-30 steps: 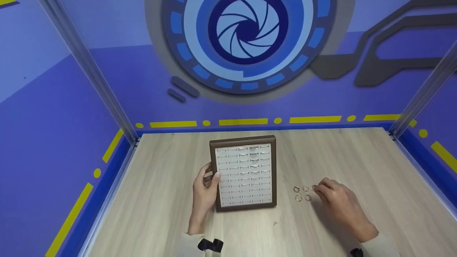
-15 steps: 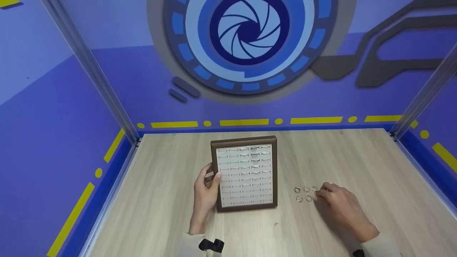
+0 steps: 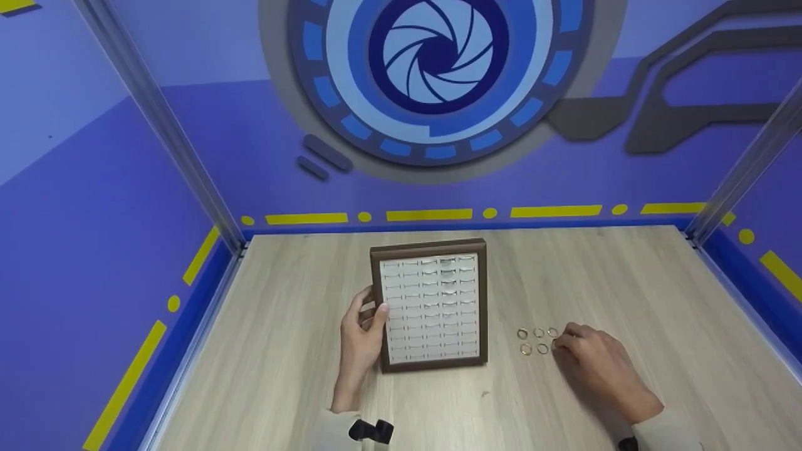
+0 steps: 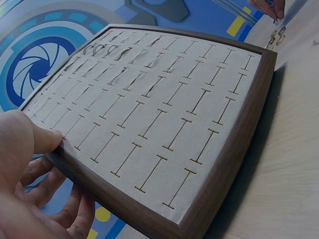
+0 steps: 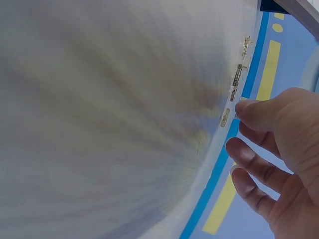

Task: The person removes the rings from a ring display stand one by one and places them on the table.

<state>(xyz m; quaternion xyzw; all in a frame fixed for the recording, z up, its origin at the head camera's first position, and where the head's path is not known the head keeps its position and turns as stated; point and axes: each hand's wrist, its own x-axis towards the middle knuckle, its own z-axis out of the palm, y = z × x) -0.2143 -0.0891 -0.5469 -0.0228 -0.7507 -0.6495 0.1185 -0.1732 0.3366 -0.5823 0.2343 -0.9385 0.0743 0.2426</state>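
Observation:
My left hand (image 3: pixel 360 338) grips the left side of a brown-framed ring display tray (image 3: pixel 482 300), thumb on the front and fingers behind. The tray stands tilted up, its pale padded face (image 4: pixel 112 142) lined with rows of slots. Several silvery rings (image 4: pixel 99 49) sit in slots near its top. On the table to the right, small gold-coloured rings (image 3: pixel 525 354) lie in two short rows. Beside them my right hand (image 3: pixel 601 363) pinches one ring (image 3: pixel 554 344) between thumb and forefinger at the end of the nearer row; the fingertips mostly hide it.
A pale wooden table (image 3: pixel 294 300) carries everything. Blue printed panels (image 3: pixel 207 144) with yellow marks wall it in at the back and both sides, with metal posts (image 3: pixel 182 150) at the corners. Black straps (image 3: pixel 371 431) show at the wrists.
My right hand has let go of the third ring in the farther row and shifted slightly nearer, to a ring in the nearer row. Left hand and tray keep their place.

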